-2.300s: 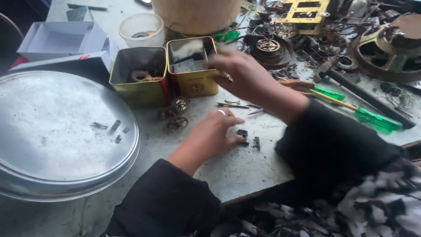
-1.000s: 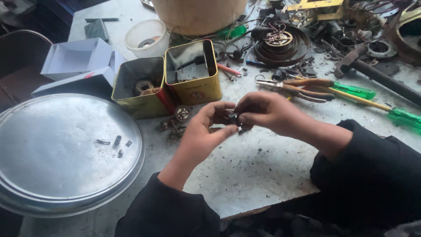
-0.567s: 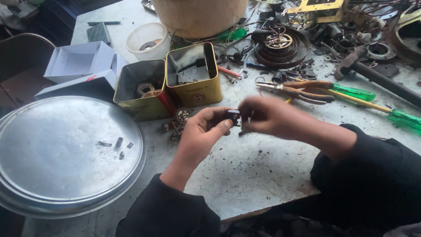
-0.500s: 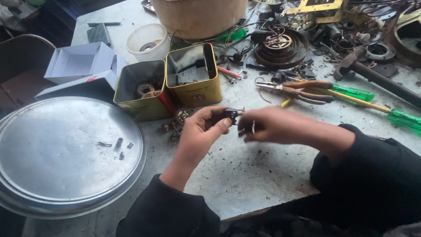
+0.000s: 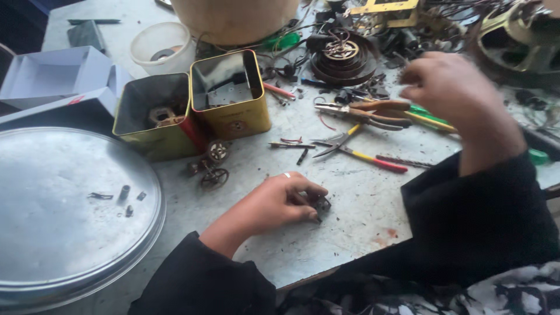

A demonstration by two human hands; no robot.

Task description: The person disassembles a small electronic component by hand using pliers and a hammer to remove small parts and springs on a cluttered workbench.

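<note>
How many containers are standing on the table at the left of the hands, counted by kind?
Yellow square tins: 2 (left tin, right tin)
White round cup: 1
Open white cardboard box: 1
Large round metal tray: 1
Total: 5

Pretty cluttered bench: two open yellow tins point(image 5: 195, 105) sit side by side, a big round metal tray point(image 5: 70, 216) to their left holds a few tiny bits. Small brass gears point(image 5: 213, 166) lie by the tins. White cup point(image 5: 160, 46) and open white box point(image 5: 55, 79) behind.
</note>
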